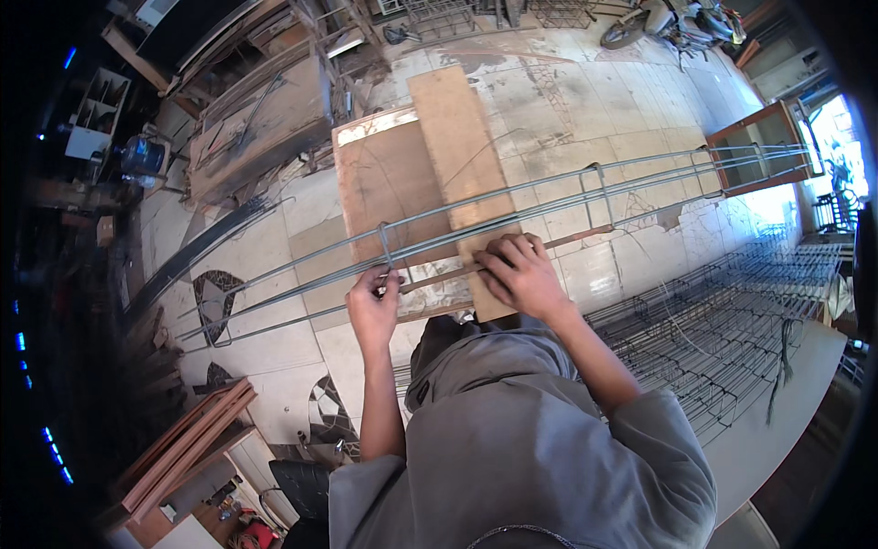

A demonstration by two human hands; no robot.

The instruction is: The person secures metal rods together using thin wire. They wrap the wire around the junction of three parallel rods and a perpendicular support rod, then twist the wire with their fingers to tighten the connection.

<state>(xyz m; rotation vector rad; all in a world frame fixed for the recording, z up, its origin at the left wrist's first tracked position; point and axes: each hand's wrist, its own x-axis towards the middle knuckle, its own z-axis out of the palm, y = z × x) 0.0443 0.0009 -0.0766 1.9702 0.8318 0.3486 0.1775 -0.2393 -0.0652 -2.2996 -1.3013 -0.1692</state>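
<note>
A long cage of thin steel rods (549, 197) runs from lower left to upper right across wooden boards (402, 183). My left hand (373, 306) grips a rod beside a rectangular wire stirrup (386, 245). My right hand (521, 273) is closed over the near rods just to the right of it. Another stirrup (596, 188) stands farther along the cage, and one more sits at the far right end (757, 157).
A stack of finished rod cages (732, 320) lies at the right. Wooden planks (183, 448) lie lower left, a cluttered workbench (265, 110) upper left, a motorbike (677, 23) at the top, a wooden frame (768, 146) upper right. The floor is cracked tile.
</note>
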